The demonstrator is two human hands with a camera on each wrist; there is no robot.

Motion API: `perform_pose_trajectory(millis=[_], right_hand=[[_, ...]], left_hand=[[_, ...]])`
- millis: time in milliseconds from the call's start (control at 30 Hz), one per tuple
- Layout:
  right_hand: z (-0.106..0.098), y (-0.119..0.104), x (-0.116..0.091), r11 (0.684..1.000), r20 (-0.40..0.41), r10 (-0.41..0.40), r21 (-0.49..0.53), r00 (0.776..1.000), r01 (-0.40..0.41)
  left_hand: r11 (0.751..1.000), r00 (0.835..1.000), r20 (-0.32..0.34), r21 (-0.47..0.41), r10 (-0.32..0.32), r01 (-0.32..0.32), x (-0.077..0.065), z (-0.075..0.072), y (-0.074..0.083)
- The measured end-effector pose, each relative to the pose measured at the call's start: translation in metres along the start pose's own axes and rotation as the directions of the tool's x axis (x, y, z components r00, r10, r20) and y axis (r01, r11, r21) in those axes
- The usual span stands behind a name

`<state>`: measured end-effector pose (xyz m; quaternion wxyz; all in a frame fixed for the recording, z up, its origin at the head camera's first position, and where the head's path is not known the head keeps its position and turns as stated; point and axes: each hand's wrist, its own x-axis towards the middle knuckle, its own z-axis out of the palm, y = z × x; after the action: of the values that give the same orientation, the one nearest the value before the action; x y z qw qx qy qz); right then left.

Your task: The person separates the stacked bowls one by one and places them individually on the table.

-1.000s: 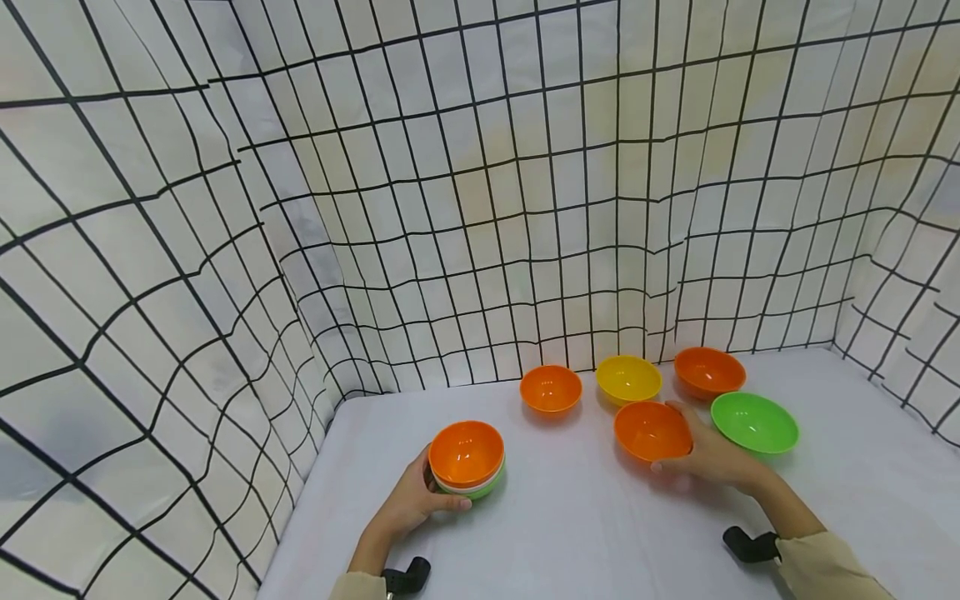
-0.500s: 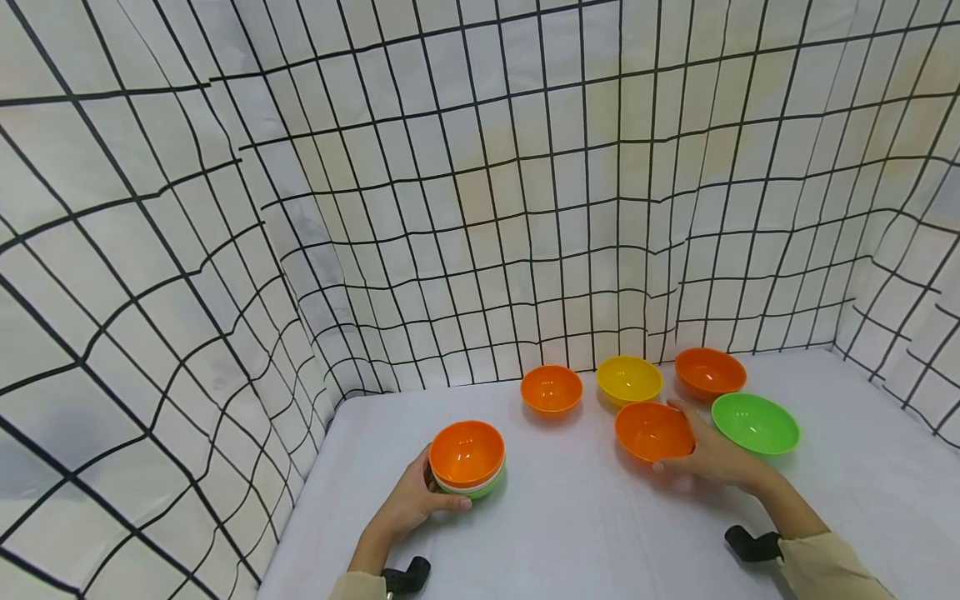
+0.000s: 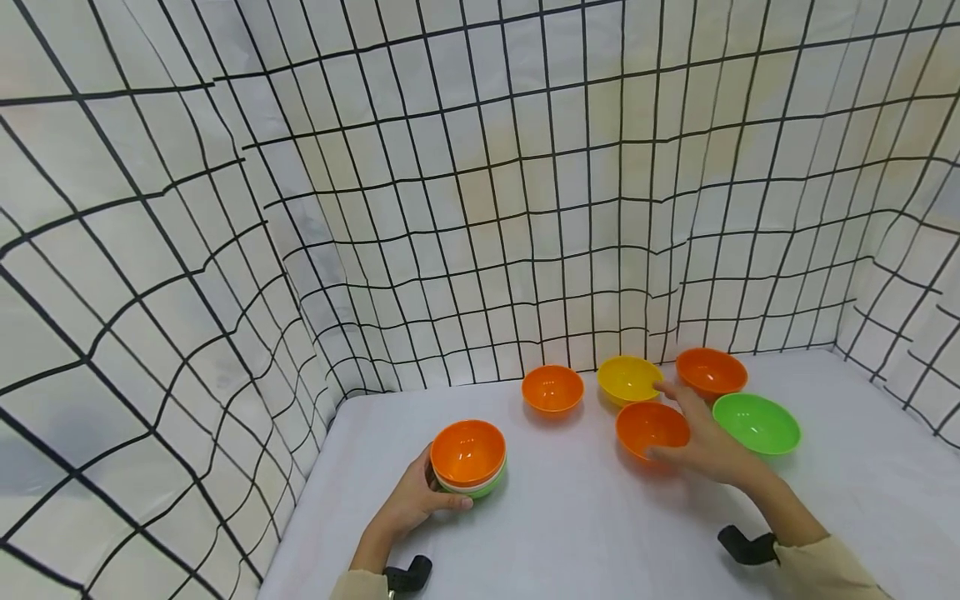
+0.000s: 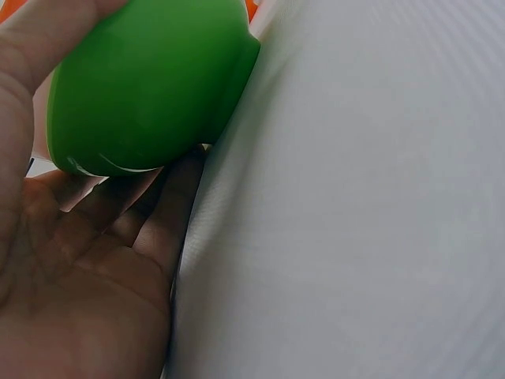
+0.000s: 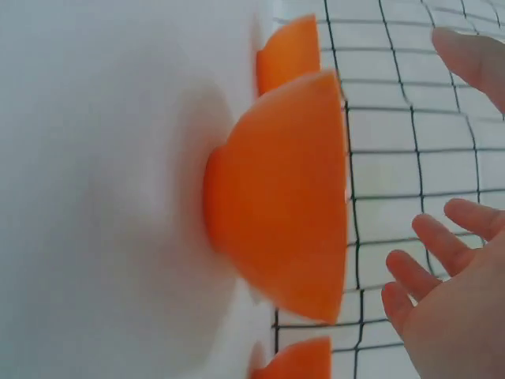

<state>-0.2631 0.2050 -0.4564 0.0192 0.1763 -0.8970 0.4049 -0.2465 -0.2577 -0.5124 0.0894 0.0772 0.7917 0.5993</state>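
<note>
Your right hand (image 3: pixel 705 446) is hovering over the near orange bowl (image 3: pixel 651 427), thumb and fingers spreading apart and gripping nothing; the right wrist view is showing a gap between them and the rim. That bowl is sitting upright on the white cloth (image 3: pixel 570 517), below your fingers and just left of your palm. Beyond your fingertips the yellow bowl (image 3: pixel 624 379) is standing, the back orange bowl (image 3: pixel 711 371) is lying past your knuckles, the light green bowl (image 3: pixel 759 421) is resting just right of your hand, and the left-lying orange bowl (image 3: pixel 552 388) is sitting farther off. Your left hand (image 3: pixel 414 498) is clasping a stack, thumb along the near side, fingers curling behind: top orange bowl (image 3: pixel 468 454), pale bowl (image 3: pixel 483 483), bottom green bowl (image 4: pixel 150 87). By the look of them, the bowls are probably light, stiff, glossy plastic, hardly fragile but perhaps sliding under dry fingertips. On the near orange bowl, you are best pinching opposite walls just below the rim, squeezing lightly; on the stack, you are safer supporting low on the bottom green bowl, as the nested ones are probably sitting loose.
</note>
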Motion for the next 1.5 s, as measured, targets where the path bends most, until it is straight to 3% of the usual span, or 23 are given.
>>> perform_pose_trajectory(millis=[200, 467, 800, 1100, 1500], right_hand=[[0.016, -0.028, -0.002, 0.997, -0.017, -0.053, 0.054, 0.998, 0.054], [0.056, -0.060, 0.001, 0.983, 0.109, -0.149, 0.122, 0.983, 0.136], [0.107, -0.083, 0.025, 0.972, 0.262, -0.126, 0.227, 0.957, 0.065], [0.147, -0.087, 0.055, 0.955, 0.288, -0.125, 0.294, 0.949, 0.037], [0.179, -0.098, 0.069, 0.938, 0.282, -0.070, 0.345, 0.957, -0.033]], left_hand=[[1.000, 1.000, -0.002, 0.008, 0.003, -0.003, 0.001, 0.001, 0.001], [1.000, 1.000, -0.005, 0.003, -0.004, 0.004, 0.002, 0.001, 0.001], [1.000, 1.000, 0.000, 0.002, 0.004, -0.004, 0.002, 0.001, 0.000], [1.000, 1.000, -0.010, 0.013, 0.005, -0.005, 0.001, 0.003, 0.001], [0.999, 1.000, -0.006, 0.028, 0.016, -0.016, -0.001, 0.002, 0.001]])
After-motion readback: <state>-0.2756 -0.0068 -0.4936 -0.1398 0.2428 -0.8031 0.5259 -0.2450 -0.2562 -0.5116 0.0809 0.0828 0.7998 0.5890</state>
